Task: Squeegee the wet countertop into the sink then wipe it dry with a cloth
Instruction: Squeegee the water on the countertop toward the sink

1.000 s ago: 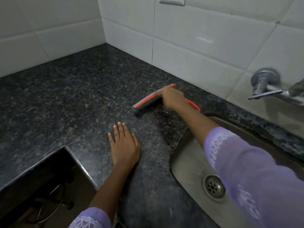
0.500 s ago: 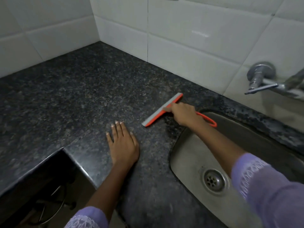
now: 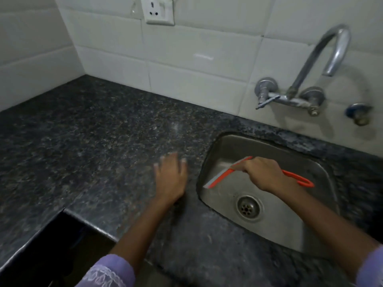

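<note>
Over the steel sink (image 3: 275, 230), the right hand (image 3: 264, 175) is closed around the handle of the orange squeegee (image 3: 222, 177), whose grey blade edge now hangs inside the basin just above and left of the drain (image 3: 248, 207). Half a second ago that blade lay flat on the dark granite countertop (image 3: 99, 141), left of the sink rim, and a second ago it was further out still, near the tiled wall. So one full pull has carried the blade across the stone and over the edge. The orange loop of the handle sticks out behind the right wrist.

Beside the sink's left rim, the left hand (image 3: 171, 179) is open with fingers spread, palm down on or just above the stone; it is blurred, so I cannot tell whether it presses. It has shifted a little toward the sink since the earlier frames.

Judging from this, one stroke's worth of water has probably been pushed into the basin, though no water is plainly visible. Stone to the far left of the left hand likely needs more strokes. No cloth is in view, so drying has not begun.
</note>
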